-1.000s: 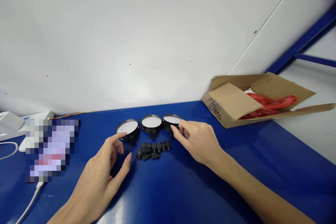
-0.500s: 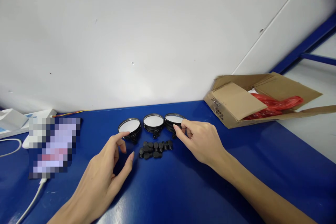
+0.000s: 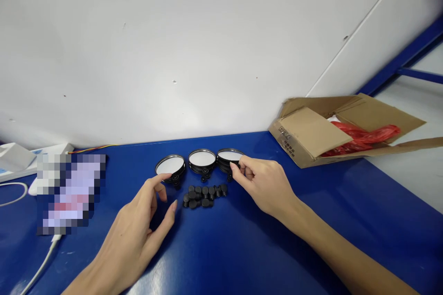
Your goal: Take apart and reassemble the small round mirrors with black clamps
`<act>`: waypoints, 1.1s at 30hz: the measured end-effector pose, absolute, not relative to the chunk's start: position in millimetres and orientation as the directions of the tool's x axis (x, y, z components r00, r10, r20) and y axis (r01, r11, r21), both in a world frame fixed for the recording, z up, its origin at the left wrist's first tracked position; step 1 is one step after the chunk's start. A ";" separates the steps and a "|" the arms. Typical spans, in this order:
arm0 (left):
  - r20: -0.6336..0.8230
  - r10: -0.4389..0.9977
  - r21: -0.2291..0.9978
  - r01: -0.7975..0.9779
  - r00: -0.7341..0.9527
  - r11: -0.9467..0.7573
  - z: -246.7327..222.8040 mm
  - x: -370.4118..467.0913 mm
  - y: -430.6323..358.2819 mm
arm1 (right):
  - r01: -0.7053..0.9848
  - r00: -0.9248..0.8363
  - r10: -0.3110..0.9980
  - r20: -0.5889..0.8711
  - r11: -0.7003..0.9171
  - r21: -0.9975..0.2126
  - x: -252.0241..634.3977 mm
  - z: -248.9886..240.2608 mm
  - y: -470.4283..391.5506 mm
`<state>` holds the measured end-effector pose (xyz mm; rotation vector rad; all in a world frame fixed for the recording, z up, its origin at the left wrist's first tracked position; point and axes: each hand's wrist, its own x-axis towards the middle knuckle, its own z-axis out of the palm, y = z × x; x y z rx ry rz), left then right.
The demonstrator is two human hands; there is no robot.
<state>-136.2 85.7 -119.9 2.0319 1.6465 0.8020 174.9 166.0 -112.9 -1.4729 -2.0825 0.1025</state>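
Three groups of small round mirrors with black backs stand in a row on the blue table: a left mirror [image 3: 170, 165], a middle mirror [image 3: 202, 158] and a right stack of mirrors [image 3: 230, 156]. Black knobs show at their front edges. My left hand [image 3: 138, 226] is open, its index fingertip at the left mirror's front rim and its thumb apart. My right hand [image 3: 265, 184] is closed at the right stack's edge, thumb in front and index finger beside the rim; the other fingertips are hidden. Between my hands lie several short black plastic pieces [image 3: 205, 192] in a cluster.
An open cardboard box [image 3: 304, 133] with a red plastic bag [image 3: 367, 136] sits at the back right. A blurred-out phone [image 3: 74, 193] with a white cable [image 3: 46, 258] lies left, near a white power strip [image 3: 51, 152]. A white wall [image 3: 207, 55] rises behind the table.
My right thumb has shifted slightly toward the index finger at the right mirror stack. My left hand, the mirrors and the black pieces stay in place.
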 end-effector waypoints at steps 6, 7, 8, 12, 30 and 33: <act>0.196 0.969 0.614 0.751 0.151 -0.242 -122.6 -137.0 87.6 | 0.802 -0.216 0.874 0.436 0.413 -0.431 175.6 -112.5 166.7; 0.196 0.969 0.613 0.752 0.152 -0.243 -122.6 -137.0 87.3 | 0.798 -0.212 0.871 0.443 0.416 -0.435 175.7 -112.2 166.7; 0.196 0.969 0.613 0.752 0.153 -0.243 -122.5 -137.1 87.0 | 0.795 -0.209 0.868 0.451 0.419 -0.439 175.7 -112.0 166.7; 0.192 0.969 0.620 0.746 0.156 -0.243 -120.0 -136.4 85.5 | 0.788 -0.196 0.854 0.481 0.430 -0.441 175.1 -110.2 166.2; 0.151 0.972 0.798 0.559 0.179 -0.227 -113.3 -122.2 72.2 | 0.391 -0.628 0.501 0.595 0.865 -0.316 152.4 -96.3 130.8; 0.156 0.964 0.841 0.483 0.215 -0.244 -111.0 -120.5 70.4 | 0.365 -0.668 0.484 0.565 0.875 -0.318 147.0 -100.3 125.6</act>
